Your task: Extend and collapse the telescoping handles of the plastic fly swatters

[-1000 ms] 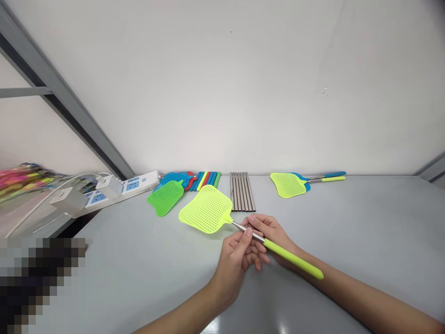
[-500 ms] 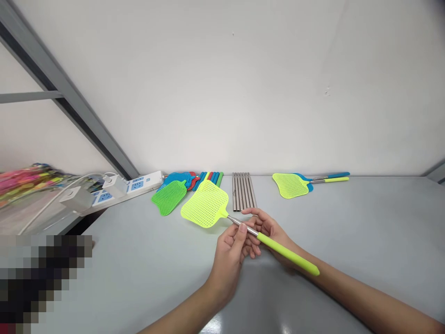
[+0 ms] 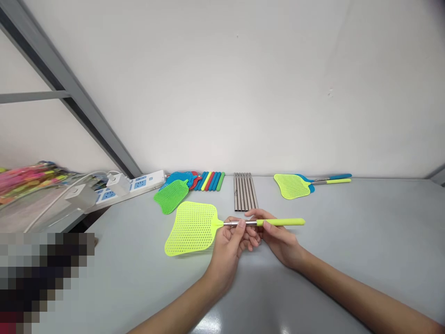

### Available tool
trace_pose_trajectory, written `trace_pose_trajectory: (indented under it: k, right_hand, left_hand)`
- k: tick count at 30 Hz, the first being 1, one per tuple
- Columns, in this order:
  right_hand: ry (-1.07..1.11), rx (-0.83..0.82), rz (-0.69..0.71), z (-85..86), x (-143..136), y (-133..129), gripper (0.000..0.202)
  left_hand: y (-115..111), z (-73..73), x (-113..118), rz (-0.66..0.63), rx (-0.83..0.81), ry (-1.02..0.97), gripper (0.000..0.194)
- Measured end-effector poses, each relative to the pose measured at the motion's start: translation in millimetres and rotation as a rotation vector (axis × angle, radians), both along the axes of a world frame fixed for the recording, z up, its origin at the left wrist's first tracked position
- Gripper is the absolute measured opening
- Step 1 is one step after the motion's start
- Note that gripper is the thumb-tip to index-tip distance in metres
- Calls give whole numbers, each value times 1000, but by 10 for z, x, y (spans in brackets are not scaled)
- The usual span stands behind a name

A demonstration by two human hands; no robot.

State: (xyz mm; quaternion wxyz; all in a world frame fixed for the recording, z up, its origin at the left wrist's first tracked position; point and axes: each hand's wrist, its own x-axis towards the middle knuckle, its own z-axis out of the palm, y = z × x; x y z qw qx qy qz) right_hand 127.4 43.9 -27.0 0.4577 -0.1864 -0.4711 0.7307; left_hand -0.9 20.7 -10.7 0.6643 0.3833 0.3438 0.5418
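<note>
A yellow fly swatter (image 3: 193,228) with a perforated head, a metal rod and a yellow grip is held level above the table. My left hand (image 3: 229,243) is closed around the metal rod, thumb on top. At the joint of rod and grip, my right hand (image 3: 278,239) pinches the swatter between thumb and fingers. Behind the hands lies a row of metal rods (image 3: 245,192). Further left are several coloured handle grips (image 3: 210,181), a green swatter head (image 3: 171,196) and blue swatter heads (image 3: 179,178), with red ones partly hidden.
Two whole swatters, yellow (image 3: 292,186) and blue (image 3: 339,176), lie overlapped by the wall at the right. A white power strip (image 3: 148,182) with plugged-in adapters stands at the left, beside a colourful bagged pile (image 3: 31,183). The grey table (image 3: 365,232) meets the white wall.
The yellow swatter has turned from slanting to nearly level; its head came nearer and its grip end rose. My right thumb now presses on the grip. My left hand keeps hold of the rod.
</note>
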Motion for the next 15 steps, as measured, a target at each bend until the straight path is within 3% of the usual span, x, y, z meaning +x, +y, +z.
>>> trace_pose_trajectory:
  k: [8,12,15]
  right_hand:
    - [63,-184,-88,-17,8,81,25]
    - [125,-268,-180,-20,34,97,25]
    - [140,-301,-204,-13,49,101,25]
  left_hand:
    - [52,-11,-31,49,-109,-162,44]
    - [74,-46,-62,174,-152,-155,46]
    - [88,-74,-64,301,-123,-45,42]
